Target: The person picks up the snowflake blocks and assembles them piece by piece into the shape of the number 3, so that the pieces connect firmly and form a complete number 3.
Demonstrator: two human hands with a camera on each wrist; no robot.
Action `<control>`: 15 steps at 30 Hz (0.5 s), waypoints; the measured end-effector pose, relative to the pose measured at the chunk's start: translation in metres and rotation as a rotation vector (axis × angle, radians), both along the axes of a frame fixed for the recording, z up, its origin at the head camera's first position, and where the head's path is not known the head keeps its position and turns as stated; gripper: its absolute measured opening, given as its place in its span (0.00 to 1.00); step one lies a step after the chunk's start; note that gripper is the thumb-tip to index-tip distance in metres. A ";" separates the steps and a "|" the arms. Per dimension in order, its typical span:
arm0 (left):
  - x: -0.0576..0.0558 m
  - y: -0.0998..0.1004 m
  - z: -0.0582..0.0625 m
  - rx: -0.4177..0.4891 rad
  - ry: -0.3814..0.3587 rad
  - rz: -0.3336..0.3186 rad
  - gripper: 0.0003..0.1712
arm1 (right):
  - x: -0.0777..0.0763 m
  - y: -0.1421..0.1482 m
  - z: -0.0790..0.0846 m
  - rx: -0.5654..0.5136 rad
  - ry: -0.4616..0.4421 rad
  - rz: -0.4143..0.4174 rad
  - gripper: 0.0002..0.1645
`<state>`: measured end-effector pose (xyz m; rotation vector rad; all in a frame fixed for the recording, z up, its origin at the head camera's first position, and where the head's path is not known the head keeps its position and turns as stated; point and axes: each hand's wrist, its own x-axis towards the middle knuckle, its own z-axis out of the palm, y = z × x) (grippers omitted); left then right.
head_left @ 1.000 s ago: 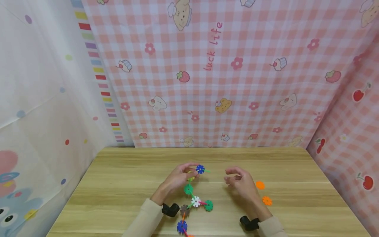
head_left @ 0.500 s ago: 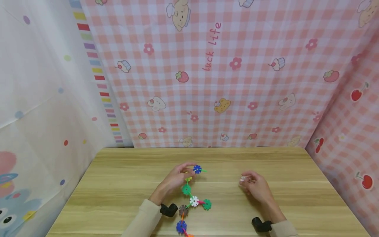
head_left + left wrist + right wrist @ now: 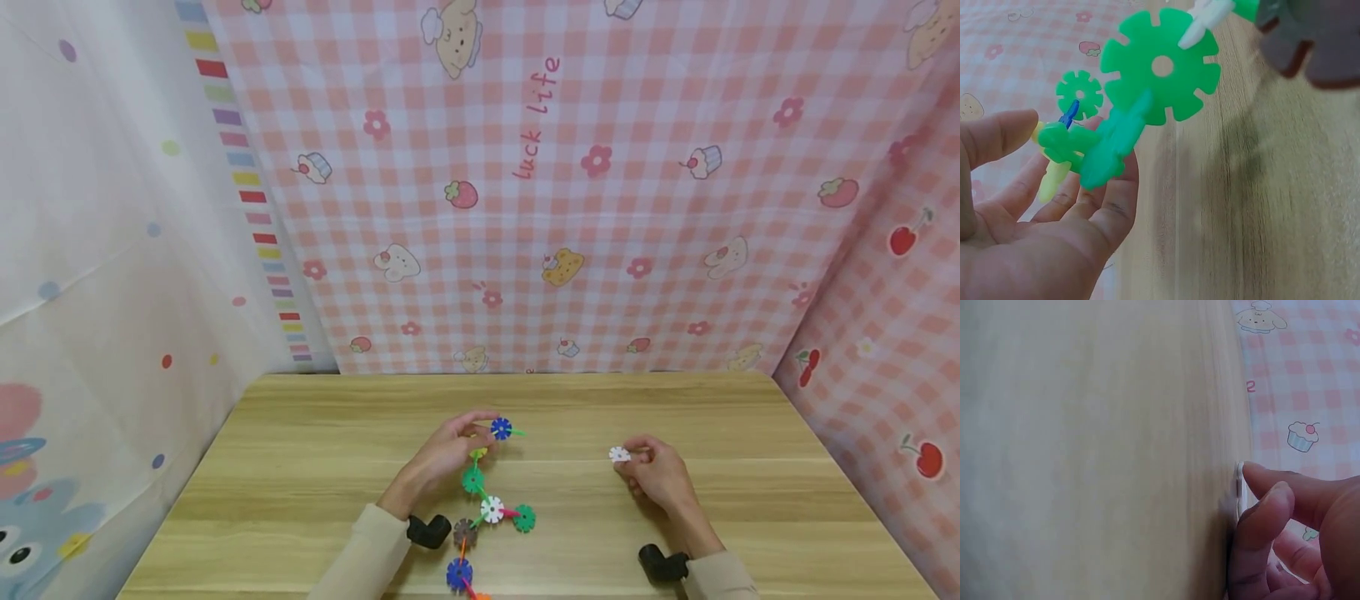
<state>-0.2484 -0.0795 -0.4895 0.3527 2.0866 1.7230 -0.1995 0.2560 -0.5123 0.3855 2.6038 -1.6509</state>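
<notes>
My left hand [image 3: 444, 454] pinches the far end of a chain of slotted plastic discs, near a yellow disc [image 3: 479, 452] and a blue disc [image 3: 501, 429]. Beyond the blue disc a green disc [image 3: 1080, 94] sticks out, seen edge-on from the head. From the hand the chain runs toward me through a green disc [image 3: 473, 480], a white disc [image 3: 492, 509] with another green disc [image 3: 525, 518] branching right, a brown disc [image 3: 465, 532] and a lower blue disc [image 3: 459, 574]. Apart from the chain, my right hand [image 3: 660, 477] holds a loose white disc [image 3: 619, 454] between thumb and fingers.
The wooden table [image 3: 300, 467] ends at the back against a pink checked cloth [image 3: 517, 208]. Part of an orange piece [image 3: 483, 597] shows at the bottom edge of the head view. A black wrist camera [image 3: 662, 567] sits on each forearm.
My right hand has moved right, away from the chain, and has taken hold of a white disc. Two orange discs seen earlier on the right are now out of sight. The left hand stays nearly still.
</notes>
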 end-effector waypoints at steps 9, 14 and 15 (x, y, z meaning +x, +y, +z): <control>0.001 0.002 0.001 0.031 -0.010 -0.015 0.25 | -0.002 -0.002 0.002 -0.030 -0.003 -0.009 0.18; 0.003 0.003 0.001 0.031 0.003 -0.016 0.25 | -0.001 -0.003 0.002 -0.031 -0.007 -0.014 0.17; 0.003 0.004 0.001 0.030 0.002 -0.016 0.25 | -0.001 -0.003 0.002 -0.030 -0.009 -0.014 0.17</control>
